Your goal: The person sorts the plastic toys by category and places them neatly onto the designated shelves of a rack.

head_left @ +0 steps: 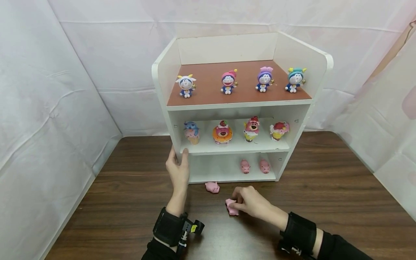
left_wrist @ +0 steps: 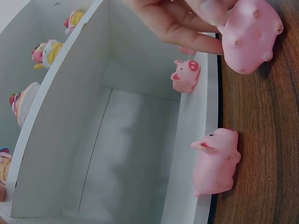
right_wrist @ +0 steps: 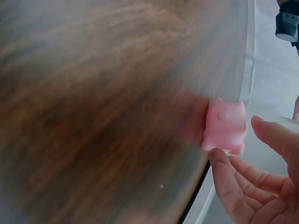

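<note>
My left hand (head_left: 178,171) grips the lower left side of a white display shelf (head_left: 238,151), thumb at the front edge and fingers on the outer side. On the wooden table, my right hand (head_left: 251,202) is at a pink pig figurine (head_left: 232,207) lying on its side. In the right wrist view a fingertip touches this pig figurine (right_wrist: 225,126), and a gap shows between it and the thumb. The left wrist view shows its underside and feet. Another pig figurine (head_left: 212,187) stands in front of the shelf, with two more pig figurines (head_left: 245,166) on the bottom level.
Several figurines in animal hats (head_left: 228,82) stand on the brown top level. The middle level carries several dessert-themed figurines (head_left: 222,133). White cloth (head_left: 107,54) surrounds the table (head_left: 130,202) at the back and sides.
</note>
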The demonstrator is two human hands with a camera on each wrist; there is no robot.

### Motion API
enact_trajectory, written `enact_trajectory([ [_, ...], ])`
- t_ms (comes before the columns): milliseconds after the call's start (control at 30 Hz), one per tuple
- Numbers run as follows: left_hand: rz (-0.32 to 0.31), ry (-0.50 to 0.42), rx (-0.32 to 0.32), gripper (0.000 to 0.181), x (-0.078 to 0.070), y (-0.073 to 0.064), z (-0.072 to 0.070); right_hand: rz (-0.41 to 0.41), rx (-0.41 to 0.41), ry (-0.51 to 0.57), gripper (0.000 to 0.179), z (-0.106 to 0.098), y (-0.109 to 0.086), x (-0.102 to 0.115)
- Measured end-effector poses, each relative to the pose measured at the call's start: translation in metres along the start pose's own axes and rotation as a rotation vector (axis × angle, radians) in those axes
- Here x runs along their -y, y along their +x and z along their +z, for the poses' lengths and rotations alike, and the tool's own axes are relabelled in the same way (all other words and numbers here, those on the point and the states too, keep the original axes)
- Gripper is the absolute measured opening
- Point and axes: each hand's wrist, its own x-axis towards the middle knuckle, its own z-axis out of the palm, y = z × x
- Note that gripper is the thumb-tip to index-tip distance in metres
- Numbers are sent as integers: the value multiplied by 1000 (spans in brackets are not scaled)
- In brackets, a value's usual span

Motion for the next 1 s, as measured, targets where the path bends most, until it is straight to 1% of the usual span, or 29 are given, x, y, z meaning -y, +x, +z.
enact_trajectory([
  [167, -2, 6, 1, 40, 0, 0, 0, -36, -10, 7, 16, 7, 3, 2],
  [300, -7, 4, 1, 41, 0, 0, 0, -37, -11, -6, 18, 11, 6, 9],
  [400, -11, 5, 2, 41, 0, 0, 0, -41, -30, -79, 19, 15, 9, 15],
  [467, -10, 6, 2, 41, 0, 0, 0, -61, -58, -172, 21, 19, 8, 19],
  [567, -4, 5, 3, 41, 0, 0, 0, -118, -96, -311, 26, 24, 8, 25],
  [633, 2, 5, 4, 41, 0, 0, 0, -158, -101, -377, 29, 28, 7, 27],
  [733, 6, 8, 4, 41, 0, 0, 0, -205, -87, -435, 29, 32, 6, 29],
  [867, 3, 15, 0, 41, 0, 0, 0, -223, -84, -473, 29, 35, 4, 29],
  [933, 2, 15, 0, 41, 0, 0, 0, -219, -111, -475, 30, 34, 3, 30],
  [1000, -1, 16, -1, 41, 0, 0, -1, -210, -160, -477, 30, 32, 3, 31],
])
